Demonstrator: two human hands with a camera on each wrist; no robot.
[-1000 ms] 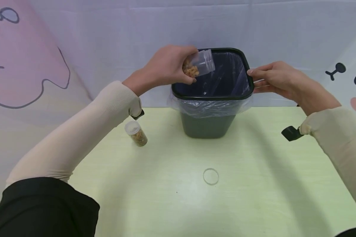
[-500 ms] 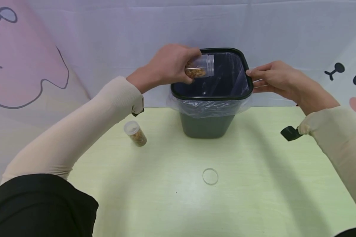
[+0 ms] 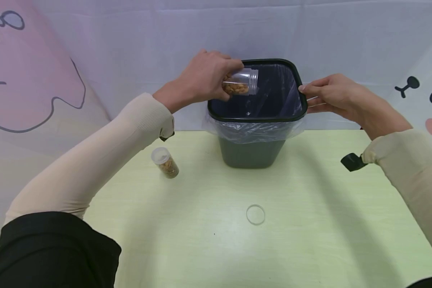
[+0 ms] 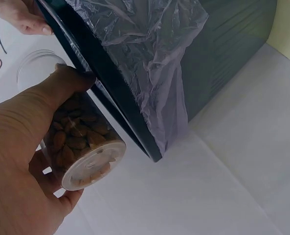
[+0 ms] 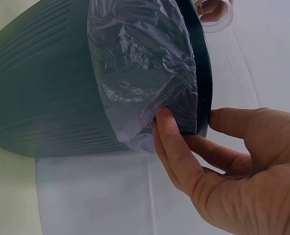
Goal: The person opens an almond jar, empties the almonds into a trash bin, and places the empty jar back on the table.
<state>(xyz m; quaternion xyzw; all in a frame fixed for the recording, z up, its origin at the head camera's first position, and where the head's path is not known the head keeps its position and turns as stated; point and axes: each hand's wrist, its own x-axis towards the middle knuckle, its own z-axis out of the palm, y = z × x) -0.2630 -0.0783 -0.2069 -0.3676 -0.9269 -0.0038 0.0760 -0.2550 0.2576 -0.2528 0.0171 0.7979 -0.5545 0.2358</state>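
Note:
Over the left part of the bin's mouth, my left hand (image 3: 207, 78) grips a clear plastic jar (image 3: 242, 82) of almonds, lying nearly level with its mouth to the right. In the left wrist view the almonds (image 4: 78, 129) lie inside, toward the jar's base, and the thumb wraps over its side. The dark trash bin (image 3: 250, 154) stands upright with a thin plastic liner (image 5: 140, 63) folded over its rim. My right hand (image 3: 336, 96) pinches the bin's right rim, thumb on the inner side and fingers outside against the liner.
A second clear jar (image 3: 165, 163) with a whitish lid and brown contents stands left of the bin on the pale table (image 3: 201, 256). A thin clear ring (image 3: 255, 215) lies in front of the bin. Behind hangs a white cloth (image 3: 129, 48) with cartoon prints.
My left hand has tipped the jar from mouth slightly raised to about level, and the almonds have spread along its lower side. The right hand keeps its hold on the rim.

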